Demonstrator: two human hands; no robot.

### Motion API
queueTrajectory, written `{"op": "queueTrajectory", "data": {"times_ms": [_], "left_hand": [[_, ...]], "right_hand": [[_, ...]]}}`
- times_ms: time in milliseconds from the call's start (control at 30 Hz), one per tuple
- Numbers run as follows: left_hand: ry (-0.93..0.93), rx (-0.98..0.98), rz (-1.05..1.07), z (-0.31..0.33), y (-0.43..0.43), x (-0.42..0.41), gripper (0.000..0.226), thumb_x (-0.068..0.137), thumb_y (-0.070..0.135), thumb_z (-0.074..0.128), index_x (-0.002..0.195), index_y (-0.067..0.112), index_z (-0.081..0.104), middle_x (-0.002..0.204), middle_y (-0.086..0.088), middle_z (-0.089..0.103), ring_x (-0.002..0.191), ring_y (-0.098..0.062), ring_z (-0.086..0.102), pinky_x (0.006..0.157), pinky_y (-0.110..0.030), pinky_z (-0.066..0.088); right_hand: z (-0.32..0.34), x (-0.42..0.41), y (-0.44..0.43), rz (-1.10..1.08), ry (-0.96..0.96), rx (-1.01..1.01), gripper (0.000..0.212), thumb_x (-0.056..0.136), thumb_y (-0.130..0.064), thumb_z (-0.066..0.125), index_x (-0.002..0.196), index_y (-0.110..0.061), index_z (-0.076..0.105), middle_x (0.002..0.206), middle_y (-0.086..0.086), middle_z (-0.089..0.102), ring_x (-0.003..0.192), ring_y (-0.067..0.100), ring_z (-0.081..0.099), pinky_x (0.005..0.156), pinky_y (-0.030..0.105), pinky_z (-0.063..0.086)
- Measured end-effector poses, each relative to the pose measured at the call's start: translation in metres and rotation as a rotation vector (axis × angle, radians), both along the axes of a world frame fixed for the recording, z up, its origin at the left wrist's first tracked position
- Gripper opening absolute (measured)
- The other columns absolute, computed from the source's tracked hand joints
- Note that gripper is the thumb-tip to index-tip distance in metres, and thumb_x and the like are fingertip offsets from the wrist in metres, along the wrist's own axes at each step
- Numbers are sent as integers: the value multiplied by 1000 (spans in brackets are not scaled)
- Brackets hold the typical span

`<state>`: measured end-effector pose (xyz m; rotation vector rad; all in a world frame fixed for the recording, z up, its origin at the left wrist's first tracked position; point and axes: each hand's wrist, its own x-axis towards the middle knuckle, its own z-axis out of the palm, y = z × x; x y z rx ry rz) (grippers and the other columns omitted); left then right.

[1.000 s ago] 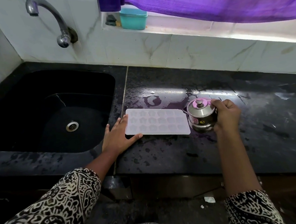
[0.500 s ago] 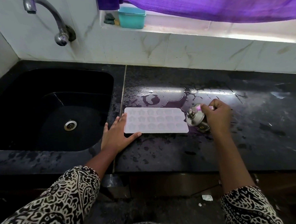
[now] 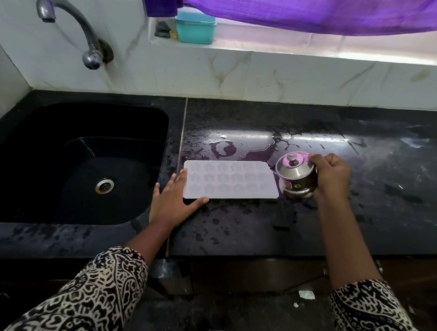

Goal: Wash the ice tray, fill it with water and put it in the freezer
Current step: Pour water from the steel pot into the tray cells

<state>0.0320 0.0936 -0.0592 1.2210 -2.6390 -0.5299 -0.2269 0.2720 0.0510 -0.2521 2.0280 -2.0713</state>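
Tray (image 3: 230, 179) flat on wet counter (image 3: 268, 226), centre frame, just right of sink (image 3: 70, 162) | left hand (image 3: 174, 199) flat, fingers straight, bracing tray's left end | right hand (image 3: 330, 173) gripping lidded steel pot (image 3: 297, 175) at tray's right end | progress: washing looks done, filling seems the step in hand, cannot tell if cells hold water | left: freezer

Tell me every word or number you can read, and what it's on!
"3": on a round sticker on the steel pot that the right hand grips.
Red label beside it: too blurred to read.
The ice tray: no writing visible.
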Motion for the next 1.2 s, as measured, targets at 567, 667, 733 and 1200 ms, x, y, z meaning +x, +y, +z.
{"op": "queueTrajectory", "data": {"times_ms": [567, 667, 733, 1200], "left_hand": [[-6, 7, 0, 2, 0, 0, 114, 64, 93, 17, 156, 26, 5, 162, 10, 15, 149, -8, 9, 119, -46, 3], [-2, 17, 0, 3, 0, 0, 114, 64, 93, 17, 156, 27, 5, 162, 10, 15, 149, -8, 9, 119, -46, 3], [4, 26, 3, 3, -1, 0, 112, 66, 91, 20, 156, 27, 5, 162, 11, 14, 149, -7, 9, 120, -46, 2], [28, 61, 12, -1, -6, -2, 106, 70, 87, 33, 155, 29, 6, 161, 14, 16, 148, -3, 7, 121, -44, 0]], "right_hand": [[22, 8, -49, 9, -410, -344, 22, 81, 2, 65, 69, -12, 52, 64, 1, 65, 59, 12, 61, 52, 24, 52], [28, 8, -83, 57, -427, -343, 25, 80, 2, 66, 66, -13, 51, 72, 3, 62, 66, 15, 59, 58, 27, 51], [25, 7, -105, 93, -433, -341, 25, 80, 0, 66, 65, -12, 51, 73, 4, 61, 70, 17, 57, 62, 29, 50], [-36, 1, -195, 103, -496, -270, 31, 81, -1, 64, 59, -14, 45, 63, 2, 49, 59, 15, 45, 55, 24, 40]]}}
